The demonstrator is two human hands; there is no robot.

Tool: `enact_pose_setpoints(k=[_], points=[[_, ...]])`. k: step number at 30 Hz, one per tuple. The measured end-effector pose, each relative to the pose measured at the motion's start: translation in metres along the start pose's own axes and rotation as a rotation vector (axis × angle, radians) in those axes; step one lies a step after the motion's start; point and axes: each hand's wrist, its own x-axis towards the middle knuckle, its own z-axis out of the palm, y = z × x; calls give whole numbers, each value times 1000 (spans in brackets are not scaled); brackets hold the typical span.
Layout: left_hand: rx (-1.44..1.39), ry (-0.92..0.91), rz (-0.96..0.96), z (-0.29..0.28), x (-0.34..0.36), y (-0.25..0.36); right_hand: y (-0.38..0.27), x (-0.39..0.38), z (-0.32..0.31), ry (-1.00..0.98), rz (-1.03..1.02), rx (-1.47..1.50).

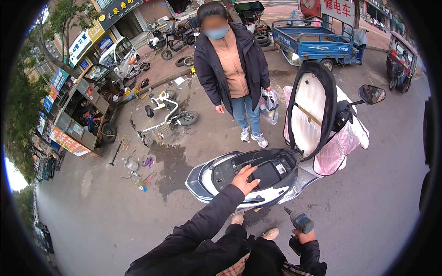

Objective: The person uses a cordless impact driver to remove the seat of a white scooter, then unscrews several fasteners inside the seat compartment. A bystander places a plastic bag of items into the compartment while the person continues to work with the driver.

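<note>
A white and dark-blue electric scooter stands in front of me, its under-seat compartment exposed. Tipped up on its hinge at the right, the seat shows its pale underside. My left hand reaches over the near rim of the compartment, fingers spread, holding nothing; whether it touches the scooter I cannot tell. Inside the compartment lies a black box with a pale label. Low at the right, my right hand grips a blue-and-black cordless drill whose bit points up toward the scooter.
A person in a dark coat stands beyond the scooter with a plastic bag. A pink quilted cover hangs at the handlebars. To the left lie a white bike and an air pump. A blue cargo tricycle is parked behind.
</note>
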Motion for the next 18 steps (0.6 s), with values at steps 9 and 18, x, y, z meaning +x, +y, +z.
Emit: enact_pose_setpoints(k=[9,18], points=[[-487,155,-385,51,-41,-28,24,21,-32,-44,23,-179],[-982,298,-679,45,10,-65,-89,73,-43,-28,-38,104]])
